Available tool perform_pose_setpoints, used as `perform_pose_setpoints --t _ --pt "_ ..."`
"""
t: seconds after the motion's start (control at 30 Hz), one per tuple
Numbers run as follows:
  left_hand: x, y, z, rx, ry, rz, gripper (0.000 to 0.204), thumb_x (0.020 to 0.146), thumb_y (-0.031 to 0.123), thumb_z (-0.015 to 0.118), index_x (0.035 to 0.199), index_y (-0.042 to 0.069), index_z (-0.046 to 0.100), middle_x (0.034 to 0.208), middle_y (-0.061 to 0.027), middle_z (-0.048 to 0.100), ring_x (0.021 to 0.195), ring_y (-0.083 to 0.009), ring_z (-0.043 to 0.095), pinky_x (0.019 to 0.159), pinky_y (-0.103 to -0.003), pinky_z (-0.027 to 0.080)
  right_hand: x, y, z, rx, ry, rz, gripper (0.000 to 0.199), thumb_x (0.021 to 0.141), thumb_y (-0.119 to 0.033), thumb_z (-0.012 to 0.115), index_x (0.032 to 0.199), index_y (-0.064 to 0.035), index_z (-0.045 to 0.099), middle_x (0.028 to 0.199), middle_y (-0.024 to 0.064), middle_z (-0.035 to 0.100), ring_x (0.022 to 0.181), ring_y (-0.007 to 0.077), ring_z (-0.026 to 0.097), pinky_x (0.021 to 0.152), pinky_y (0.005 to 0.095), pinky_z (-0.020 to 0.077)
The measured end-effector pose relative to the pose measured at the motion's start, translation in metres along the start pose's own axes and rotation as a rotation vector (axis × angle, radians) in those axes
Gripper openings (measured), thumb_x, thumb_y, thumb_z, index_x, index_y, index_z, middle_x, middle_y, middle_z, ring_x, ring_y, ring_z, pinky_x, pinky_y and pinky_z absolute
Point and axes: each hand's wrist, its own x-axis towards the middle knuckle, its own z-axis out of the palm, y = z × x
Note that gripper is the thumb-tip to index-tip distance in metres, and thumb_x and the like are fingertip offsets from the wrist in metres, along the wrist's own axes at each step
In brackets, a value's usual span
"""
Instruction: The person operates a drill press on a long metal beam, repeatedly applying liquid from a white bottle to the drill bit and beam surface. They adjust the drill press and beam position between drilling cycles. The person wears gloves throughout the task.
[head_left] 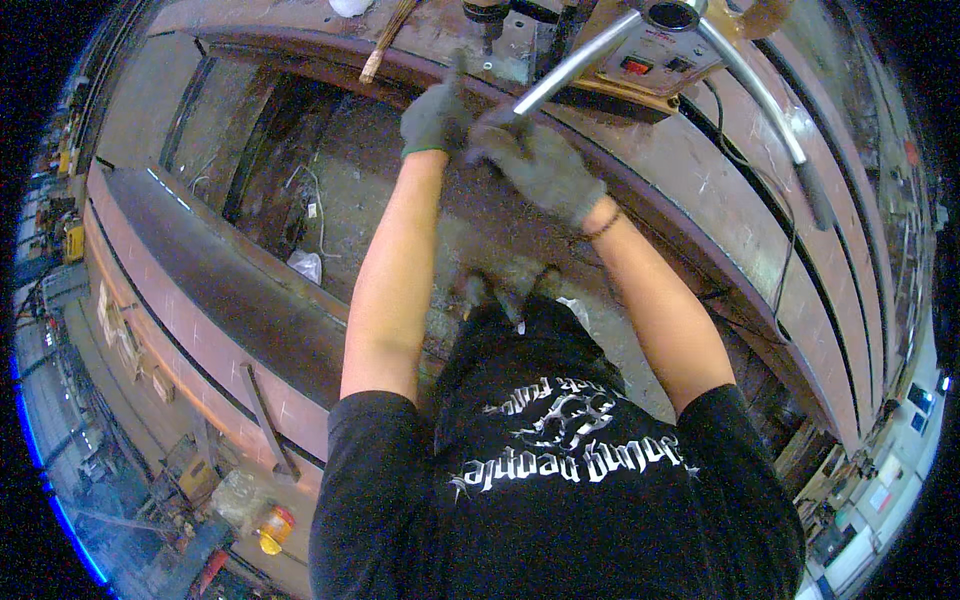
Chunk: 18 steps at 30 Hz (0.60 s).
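Observation:
Both my hands wear grey work gloves and reach out over a long steel beam. My left hand (436, 120) is beside the beam's near edge, one finger stretched up and away, with nothing visible in it. Close to its right, my right hand (548, 170) has thumb and fingers apart, the fingertips smeared by motion. I see nothing held there, and whether the two gloves touch is unclear. Just beyond my right hand stands a drill machine with a red switch (636, 66). Its silver feed handle (575, 66) slopes down toward the right glove. The drill's chuck (487, 12) shows at the top edge.
A brush (384, 50) lies on the beam beyond my left hand. A black cable (735, 150) trails from the machine over the right-hand beams. Another steel beam (215, 270) runs along the left. A clear plastic scrap (304, 265) lies on the floor between them.

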Motion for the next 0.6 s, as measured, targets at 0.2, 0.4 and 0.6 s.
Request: perform_pose_setpoints --t 0.2,0.4,0.6 --pt "-0.085 -0.003 -0.009 -0.228 -0.013 -0.411 0.086 0.096 0.029 0.06 0.166 0.015 0.011 0.099 -0.023 0.074 0.091 -0.0446 0.072 0.082 -0.055 0.056 -0.098 0.027 -0.097 -0.259 0.3 0.19 0.03 0.105 -0.031 0.057 0.113 -0.0029 0.064 0.098 0.0065 0.066 0.086 0.0164 0.061 0.08 0.0337 0.0525" --pt "-0.154 -0.052 0.061 -0.342 0.531 -0.392 0.068 0.097 0.031 0.065 0.155 0.005 0.04 0.117 -0.0208 0.071 0.102 -0.0376 0.068 0.091 -0.045 0.053 -0.138 -0.04 -0.193 -0.618 0.431 0.206 0.029 0.101 -0.034 0.064 0.108 -0.006 0.067 0.085 0.0146 0.067 0.076 0.0274 0.066 0.068 0.0409 0.0516" --pt "-0.099 0.055 -0.021 -0.724 0.634 -0.358 0.039 0.101 0.029 0.061 0.124 -0.001 0.067 0.118 -0.019 0.072 0.111 -0.0345 0.069 0.097 -0.043 0.052 -0.143 -0.085 -0.208 -0.861 0.389 0.208 0.036 0.098 -0.041 0.067 0.109 -0.0064 0.069 0.093 0.0199 0.071 0.084 0.0366 0.07 0.074 0.0441 0.0531"
